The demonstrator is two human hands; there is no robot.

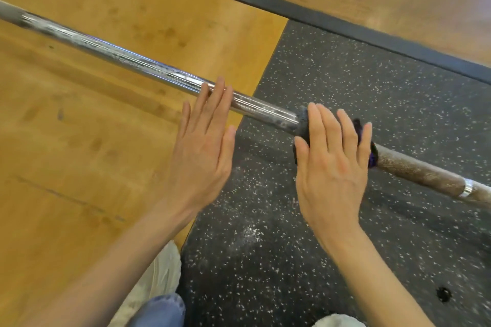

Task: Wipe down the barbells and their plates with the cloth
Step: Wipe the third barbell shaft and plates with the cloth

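Observation:
A long steel barbell [127, 60] runs from the upper left down to the right edge, shiny on the left and knurled brown on the right. A dark purple cloth [303, 127] is wrapped over the bar's middle. My right hand [332, 164] presses flat on the cloth with straight fingers. My left hand [204, 148] lies flat beside it, its fingertips resting on the bare smooth bar just left of the cloth. No plates are in view.
The bar lies over a yellow wooden platform [79, 127] on the left and black speckled rubber matting [372, 87] on the right. A dark border strip [292, 10] crosses beyond the bar. My knees and white shoes show at the bottom edge.

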